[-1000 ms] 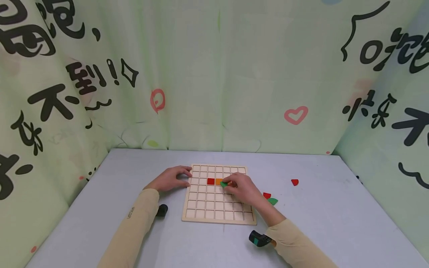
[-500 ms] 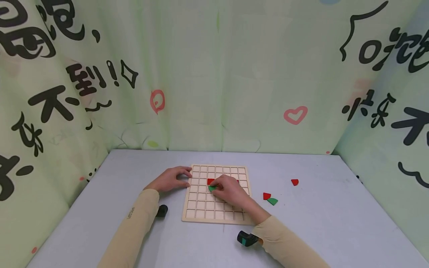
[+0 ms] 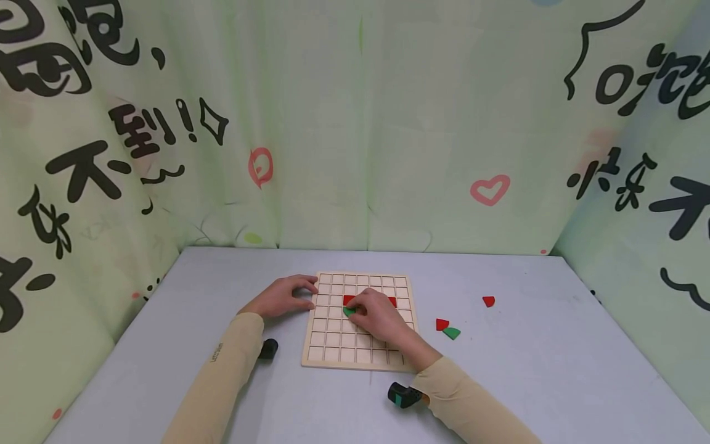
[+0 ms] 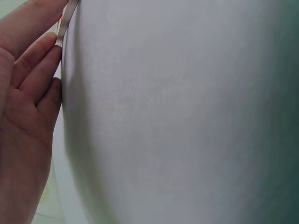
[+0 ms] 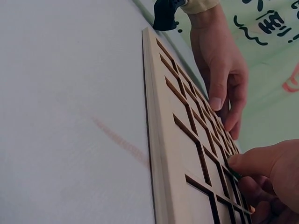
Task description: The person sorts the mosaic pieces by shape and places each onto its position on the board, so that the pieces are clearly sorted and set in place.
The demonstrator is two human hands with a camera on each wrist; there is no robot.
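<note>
With my right hand (image 3: pixel 379 316) I pinch a green piece (image 3: pixel 348 312) at the middle of the wooden grid board (image 3: pixel 346 340), just nearer than a red piece (image 3: pixel 347 300), while my left hand (image 3: pixel 283 296), thumb and fingers apart, touches the board's left edge.

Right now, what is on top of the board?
On the board, one red piece shows left of the right hand, a second red piece right of it. That hand pinches a green piece; what lies underneath is covered.
</note>
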